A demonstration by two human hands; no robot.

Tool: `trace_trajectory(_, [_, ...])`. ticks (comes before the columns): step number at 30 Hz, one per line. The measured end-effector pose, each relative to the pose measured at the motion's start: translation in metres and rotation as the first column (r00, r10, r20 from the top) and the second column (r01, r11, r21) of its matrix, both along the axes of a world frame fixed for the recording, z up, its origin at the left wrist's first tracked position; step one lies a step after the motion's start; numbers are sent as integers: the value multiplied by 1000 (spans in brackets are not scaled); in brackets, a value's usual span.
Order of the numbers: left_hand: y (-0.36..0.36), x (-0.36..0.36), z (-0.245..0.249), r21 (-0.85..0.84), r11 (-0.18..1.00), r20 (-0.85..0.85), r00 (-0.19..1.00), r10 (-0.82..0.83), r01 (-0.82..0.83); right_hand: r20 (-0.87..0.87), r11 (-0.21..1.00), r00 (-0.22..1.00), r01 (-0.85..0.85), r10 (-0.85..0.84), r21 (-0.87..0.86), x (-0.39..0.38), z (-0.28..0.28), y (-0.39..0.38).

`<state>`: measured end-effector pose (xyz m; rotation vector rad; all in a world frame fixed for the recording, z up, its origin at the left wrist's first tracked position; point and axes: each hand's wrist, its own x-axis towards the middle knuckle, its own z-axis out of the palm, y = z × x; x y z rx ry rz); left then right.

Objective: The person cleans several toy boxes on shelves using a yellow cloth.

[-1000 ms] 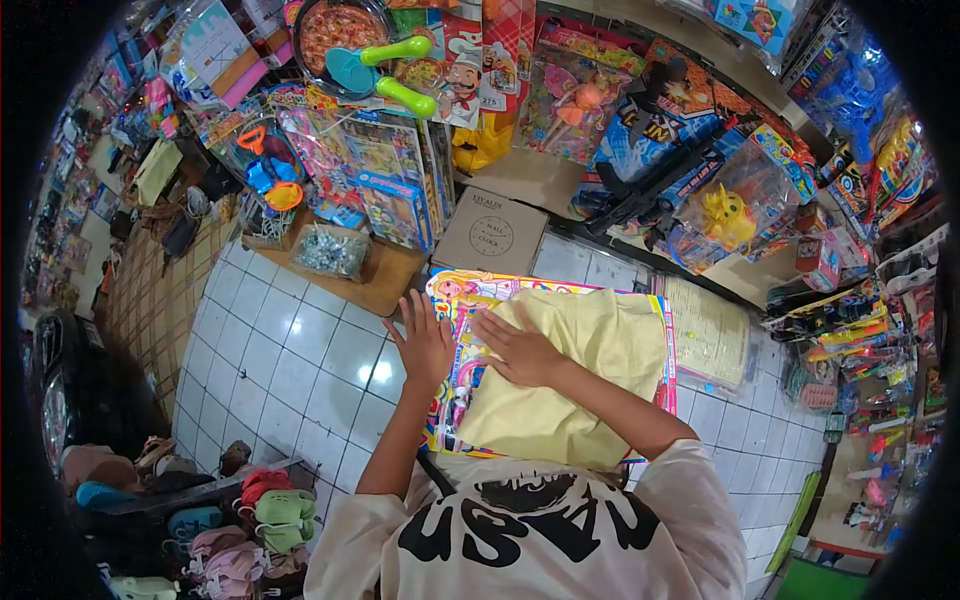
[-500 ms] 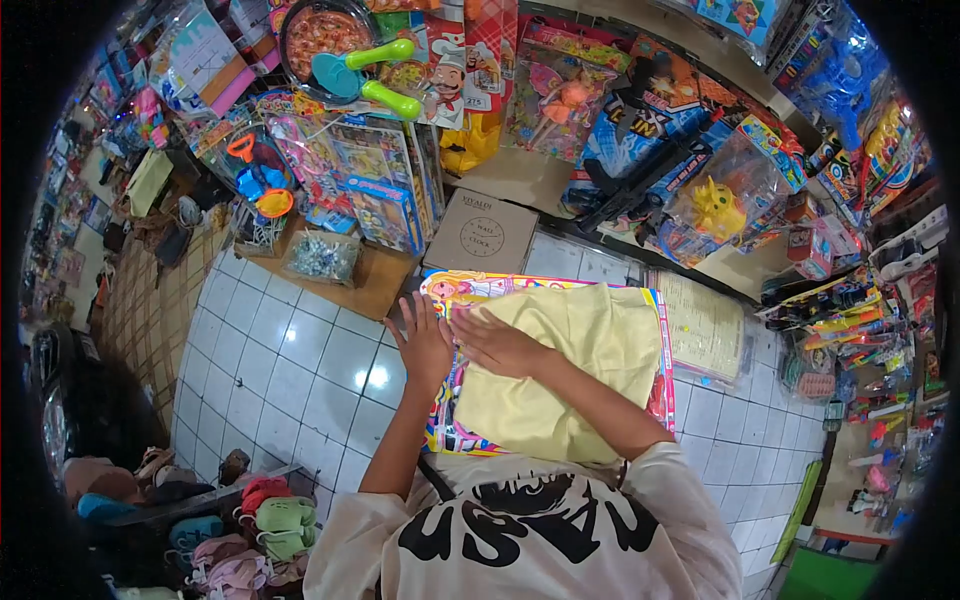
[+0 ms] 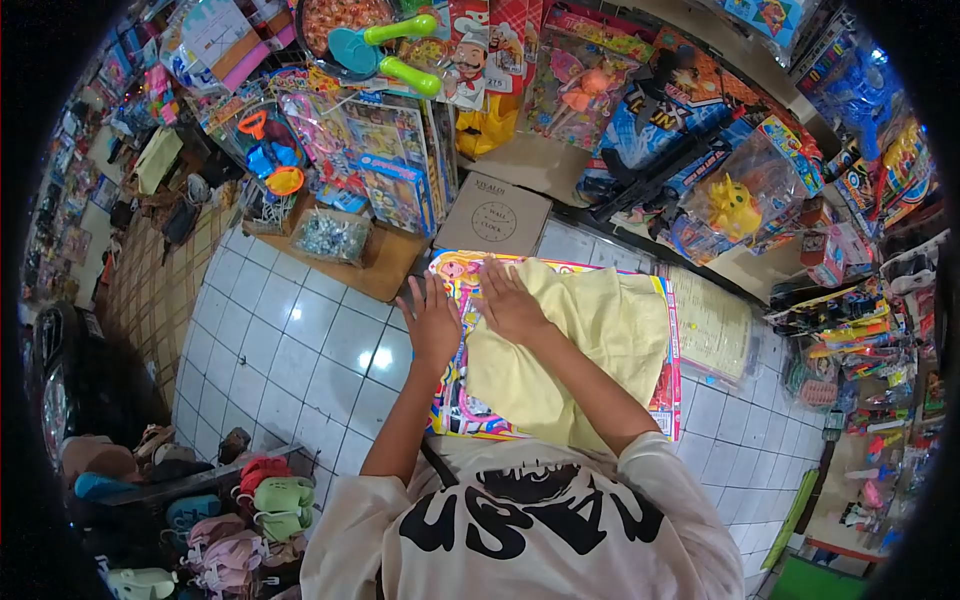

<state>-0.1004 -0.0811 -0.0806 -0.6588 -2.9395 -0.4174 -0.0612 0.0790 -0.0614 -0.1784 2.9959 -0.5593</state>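
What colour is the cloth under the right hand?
The cloth is plain pale yellow, in the head view.

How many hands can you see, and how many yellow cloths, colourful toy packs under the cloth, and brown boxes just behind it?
hands: 2 (left hand, right hand)
yellow cloth: 1
colourful toy pack: 1
brown cardboard box: 1
Total: 5

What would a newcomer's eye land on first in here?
Centre stage is a pale yellow cloth spread over a bright flat toy pack on the white tiled surface, with the right hand flat on the cloth and the left hand open at the pack's left edge. Behind them rises a crowded stack of packaged toys, with a yellow toy figure at upper right.
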Motion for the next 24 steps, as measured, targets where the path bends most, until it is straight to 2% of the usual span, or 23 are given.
trace_trajectory(2, [-2, -1, 3, -21, 1000, 23, 1000, 7, -7, 16, 989, 991, -128, 129, -81, 10, 4, -10])
trace_trajectory(5, [-7, 1, 2, -18, 1000, 36, 999, 5, -4, -130, 903, 920, -390, 371, -184, 41, 22, -15])
trace_trajectory(6, [-8, 2, 4, -16, 1000, 55, 998, 4, -3, 7, 876, 904, -413, 428, -249, 49, 32, -10])
trace_trajectory(9, [-9, 3, 6, 36, 999, 83, 996, -34, 31, 120, 853, 884, -389, 452, -349, 76, 46, 15])
trace_trajectory(12, [-4, 2, 4, 61, 997, 83, 995, -59, 54, 190, 909, 898, -356, 397, -219, 83, 61, 44])
trace_trajectory(15, [2, 1, 2, 17, 999, 51, 997, -50, 49, -32, 971, 972, -235, 234, -36, 77, 38, 48])
trace_trajectory(16, [4, 2, 1, -6, 999, 36, 998, -44, 44, -21, 974, 974, -225, 225, -17, 69, 30, 42])
trace_trajectory(20, [2, 0, 1, -28, 999, 35, 999, -32, 33, 24, 973, 987, -152, 159, -172, 34, 25, 11])
trace_trajectory(23, [-4, 0, 6, -2, 1000, 75, 997, -13, 14, -79, 854, 995, -88, 55, -512, 23, 36, 11])
trace_trajectory(24, [-7, 0, 5, 13, 1000, 76, 997, -13, 12, -200, 835, 977, -53, -69, -548, 27, 40, 11])
